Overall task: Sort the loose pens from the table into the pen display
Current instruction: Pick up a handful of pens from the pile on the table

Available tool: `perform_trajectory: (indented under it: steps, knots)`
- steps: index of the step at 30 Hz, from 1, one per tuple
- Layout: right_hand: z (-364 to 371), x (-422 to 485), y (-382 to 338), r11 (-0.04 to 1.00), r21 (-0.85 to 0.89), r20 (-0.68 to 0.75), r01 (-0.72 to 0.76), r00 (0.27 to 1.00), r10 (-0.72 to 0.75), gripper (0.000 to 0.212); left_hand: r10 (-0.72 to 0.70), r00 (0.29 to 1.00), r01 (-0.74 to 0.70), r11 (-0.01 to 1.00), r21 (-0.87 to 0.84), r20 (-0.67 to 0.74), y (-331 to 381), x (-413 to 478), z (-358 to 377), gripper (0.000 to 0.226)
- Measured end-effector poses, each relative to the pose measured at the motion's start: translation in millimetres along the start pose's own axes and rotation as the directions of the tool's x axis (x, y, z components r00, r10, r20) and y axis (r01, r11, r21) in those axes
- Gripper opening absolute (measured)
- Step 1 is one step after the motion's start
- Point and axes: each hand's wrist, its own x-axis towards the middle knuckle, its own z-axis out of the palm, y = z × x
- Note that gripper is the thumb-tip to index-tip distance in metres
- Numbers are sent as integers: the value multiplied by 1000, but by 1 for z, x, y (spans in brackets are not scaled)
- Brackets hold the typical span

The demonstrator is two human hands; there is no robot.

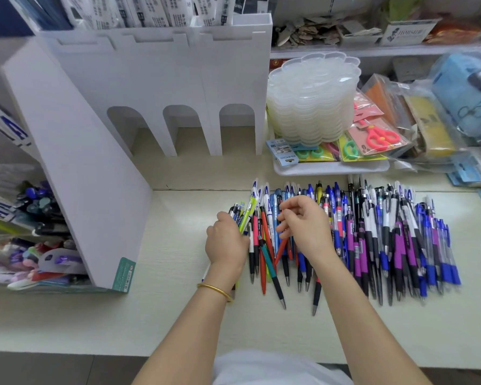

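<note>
A broad spread of loose pens [378, 240] lies on the pale table [161, 315], blue, purple, black, red and white, tips pointing toward me. My left hand [227, 243] grips a small bunch of pens [243, 215], among them a lime-green one, at the left end of the spread. My right hand [303, 226] hovers over the middle pens with fingers loosely curled and nothing visibly held. The white pen display [156, 79] stands behind, with three arched openings low in its front and packaged pens in its top slots.
A stack of clear plastic lids [314, 101] sits on a white tray [331, 166] with packaged scissors [378, 136] at the back right. A rack of assorted pens [31, 234] stands at the left. Bagged goods crowd the right edge.
</note>
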Motion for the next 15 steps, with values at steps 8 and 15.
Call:
perform_trajectory:
  steps: [8,15]
  knots:
    - [3,0,-3,1000,-8,11,-6,1000,6,21,42,994,-22,981,-194,104,-6,-6,-4,32]
    - [9,-1,-4,999,-47,22,-1,1000,2,20,-91,974,205,756,-622,209,-19,2,-18,28]
